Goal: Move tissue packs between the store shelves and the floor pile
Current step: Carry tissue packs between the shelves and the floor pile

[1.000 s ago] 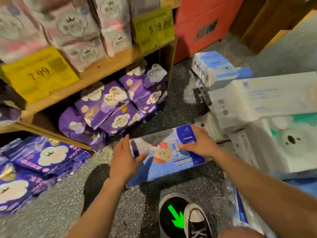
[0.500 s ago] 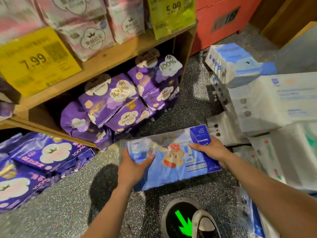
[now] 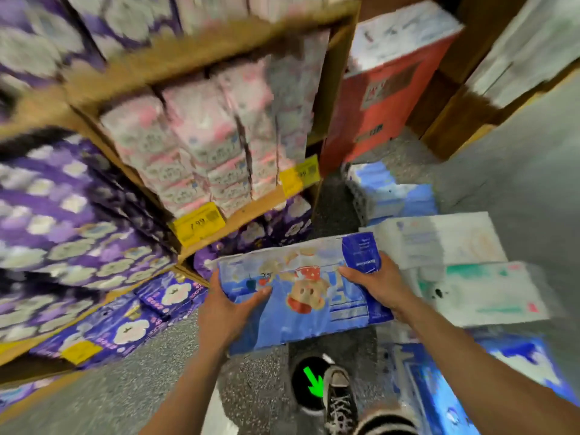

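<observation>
A flat blue tissue pack [image 3: 301, 296] with a cartoon figure is held in front of me above the floor. My left hand [image 3: 229, 309] grips its left end with the thumb across the top. My right hand [image 3: 373, 284] grips its right end, thumb on top. The floor pile [image 3: 464, 277] of white, green-printed and blue packs lies to the right, touching the held pack's right side. Wooden shelves [image 3: 201, 54] on the left carry pink-white packs [image 3: 201, 152] and purple packs [image 3: 56, 215]. The picture is blurred by motion.
A red carton [image 3: 386, 98] stands behind the shelf end. Yellow price tags [image 3: 197, 222] hang on the shelf edges. Purple packs [image 3: 131, 324] lie on the lowest level. My black shoe [image 3: 340, 400] stands beside a green arrow floor sticker [image 3: 310, 384]. Speckled grey floor [image 3: 125, 394] stretches left of it.
The view has swung upward, so higher shelves with pink and purple packs now show. Both hands have lifted the blue pack and keep the same grip on it.
</observation>
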A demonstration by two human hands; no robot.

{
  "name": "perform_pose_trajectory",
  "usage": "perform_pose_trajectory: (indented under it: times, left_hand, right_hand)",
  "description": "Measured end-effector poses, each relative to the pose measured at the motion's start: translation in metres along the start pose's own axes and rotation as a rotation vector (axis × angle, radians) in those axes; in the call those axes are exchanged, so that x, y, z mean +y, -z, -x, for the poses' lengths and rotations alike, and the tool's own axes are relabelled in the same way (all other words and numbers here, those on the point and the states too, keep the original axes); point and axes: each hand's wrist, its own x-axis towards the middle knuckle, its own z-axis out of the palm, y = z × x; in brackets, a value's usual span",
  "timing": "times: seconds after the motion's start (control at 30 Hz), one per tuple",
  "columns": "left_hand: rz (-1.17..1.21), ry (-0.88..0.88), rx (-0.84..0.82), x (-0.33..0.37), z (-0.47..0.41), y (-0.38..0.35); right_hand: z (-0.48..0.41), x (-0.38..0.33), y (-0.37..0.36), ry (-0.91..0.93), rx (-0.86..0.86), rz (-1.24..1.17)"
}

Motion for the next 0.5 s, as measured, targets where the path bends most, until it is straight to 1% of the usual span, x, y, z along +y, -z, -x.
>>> perform_pose_trajectory:
  times: [0.13, 0.23, 0.3, 0.4, 0.5]
  left_hand:
    - [0.007, -0.059, 0.024, 0.087, 0.074, 0.073]
    - [0.037, -0.155, 0.059, 0.148, 0.128, 0.128]
    - [0.068, -0.148, 0.079, 0.187, 0.164, 0.162]
    - [0.081, -0.196, 0.101, 0.230, 0.214, 0.207]
    - [0.103, -0.277, 0.183, 0.258, 0.262, 0.243]
  right_hand:
    - [0.091, -0.090, 0.044, 0.068, 0.035, 0.057]
    - [0.161, -0.159, 0.072, 0.109, 0.053, 0.053]
    - [0.204, -0.201, 0.089, 0.139, 0.064, 0.029]
    - [0.261, -0.254, 0.111, 0.206, 0.053, 0.005]
    - [0.306, -0.294, 0.126, 0.273, 0.042, -0.013]
